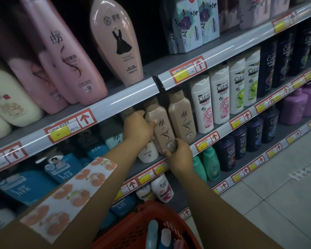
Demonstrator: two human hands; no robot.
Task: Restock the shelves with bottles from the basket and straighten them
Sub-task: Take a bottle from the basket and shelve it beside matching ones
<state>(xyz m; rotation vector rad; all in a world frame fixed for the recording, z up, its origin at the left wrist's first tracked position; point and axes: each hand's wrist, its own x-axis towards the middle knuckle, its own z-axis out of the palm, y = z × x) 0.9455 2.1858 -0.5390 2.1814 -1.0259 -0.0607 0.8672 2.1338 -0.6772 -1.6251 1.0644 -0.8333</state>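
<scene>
While white CLEAR bottles (203, 103) stand alongside, left hand (138, 128) and right hand (180, 155) (fingers curled) around tan bottle (160, 126).

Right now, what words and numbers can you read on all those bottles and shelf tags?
"CLEAR": on the white plastic bottles and the dark navy bottles.
"JIEK", as far as it reads: on the blue packs.
"12": handwritten on a yellow price tag.
Red up-arrows: on the shelf-edge tags.
Chinese characters: on the tan bottle that both hands hold and the pink bottles, too stylised to read.
Other tag writing: too blurred.
</scene>
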